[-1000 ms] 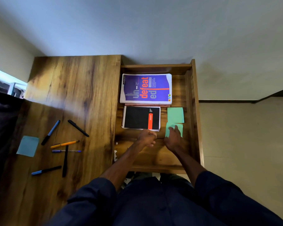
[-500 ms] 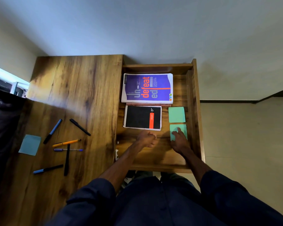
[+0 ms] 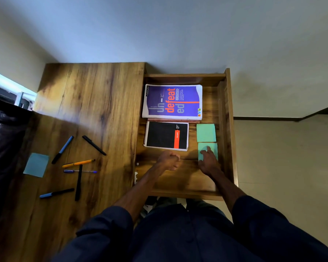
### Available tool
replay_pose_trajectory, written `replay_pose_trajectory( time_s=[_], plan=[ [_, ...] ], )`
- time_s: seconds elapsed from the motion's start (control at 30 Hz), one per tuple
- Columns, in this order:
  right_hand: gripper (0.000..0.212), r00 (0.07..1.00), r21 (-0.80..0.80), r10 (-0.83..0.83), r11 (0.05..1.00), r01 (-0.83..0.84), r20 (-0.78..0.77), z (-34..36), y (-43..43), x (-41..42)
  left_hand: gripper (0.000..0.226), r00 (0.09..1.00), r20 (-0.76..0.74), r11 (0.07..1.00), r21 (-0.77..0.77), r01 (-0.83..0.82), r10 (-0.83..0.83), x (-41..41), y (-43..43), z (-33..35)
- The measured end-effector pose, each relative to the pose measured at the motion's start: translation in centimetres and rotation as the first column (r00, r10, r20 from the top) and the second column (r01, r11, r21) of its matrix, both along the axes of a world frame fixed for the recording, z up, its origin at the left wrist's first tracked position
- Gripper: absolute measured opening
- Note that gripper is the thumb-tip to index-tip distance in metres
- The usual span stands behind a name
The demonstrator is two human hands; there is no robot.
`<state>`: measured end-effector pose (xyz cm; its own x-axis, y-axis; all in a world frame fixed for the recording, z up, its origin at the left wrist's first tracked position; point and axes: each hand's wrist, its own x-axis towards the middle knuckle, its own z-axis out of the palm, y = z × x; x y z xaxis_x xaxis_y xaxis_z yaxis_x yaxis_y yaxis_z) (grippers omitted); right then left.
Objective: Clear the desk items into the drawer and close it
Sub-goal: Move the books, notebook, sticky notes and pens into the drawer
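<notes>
Drawer (image 3: pixel 228 129) stands open, holding a purple book (image 3: pixel 172 102) at its back edge, a black notebook (image 3: pixel 167 135) before it, and two green sticky pads (image 3: pixel 206 132) along the right wall. Right hand (image 3: pixel 208 161) presses flat on the nearer pad (image 3: pixel 213 146); left hand (image 3: pixel 169 159) is fisted, apparently empty. Outstanding: six pens (image 3: pixel 78 163) and a blue sticky pad (image 3: pixel 36 165) near the desk's (image 3: pixel 95 95) left edge.
</notes>
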<state>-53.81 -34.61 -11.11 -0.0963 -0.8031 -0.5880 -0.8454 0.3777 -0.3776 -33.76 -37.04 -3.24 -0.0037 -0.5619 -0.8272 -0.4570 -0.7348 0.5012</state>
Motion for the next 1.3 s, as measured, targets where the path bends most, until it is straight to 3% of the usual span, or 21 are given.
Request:
replay_pose_trajectory(
  time_s=[0.27, 0.4, 0.6, 0.9, 1.03, 1.3],
  plan=[
    [0.023, 0.971, -0.284, -0.159, 0.937, 0.205, 0.177, 3.7, -1.2, 2.8, 0.015, 1.0, 0.011, 0.993, -0.122, -0.009, 0.01, 0.6, 0.3, 1.7],
    [0.012, 0.96, -0.416, -0.065, 0.892, 0.178, 0.271, 6.2, -2.9, 6.9, 0.015, 0.998, 0.01, 0.963, -0.264, -0.052, 0.057, 2.4, 0.8, 4.2],
    [0.017, 0.909, -0.556, 0.163, 0.827, 0.085, 0.382, 10.4, -4.6, 15.0, 0.016, 0.965, 0.029, 0.852, -0.476, -0.216, 0.261, 8.1, 2.9, 7.7],
    [0.016, 0.82, -0.606, 0.423, 0.786, -0.12, 0.386, 13.6, -3.2, 26.5, 0.015, 0.862, 0.07, 0.709, -0.604, -0.364, 0.502, 20.0, 7.4, 8.6],
    [0.016, 0.803, -0.582, 0.486, 0.782, -0.224, 0.344, 13.9, -2.0, 32.1, 0.013, 0.782, 0.039, 0.646, -0.589, -0.485, 0.622, 25.5, 9.9, 8.0],
    [0.019, 0.701, -0.492, 0.655, 0.726, -0.48, 0.283, 14.7, 0.5, 43.3, 0.011, 0.597, 0.246, 0.588, -0.647, -0.485, 0.763, 38.1, 13.7, 5.7]
  ],
)
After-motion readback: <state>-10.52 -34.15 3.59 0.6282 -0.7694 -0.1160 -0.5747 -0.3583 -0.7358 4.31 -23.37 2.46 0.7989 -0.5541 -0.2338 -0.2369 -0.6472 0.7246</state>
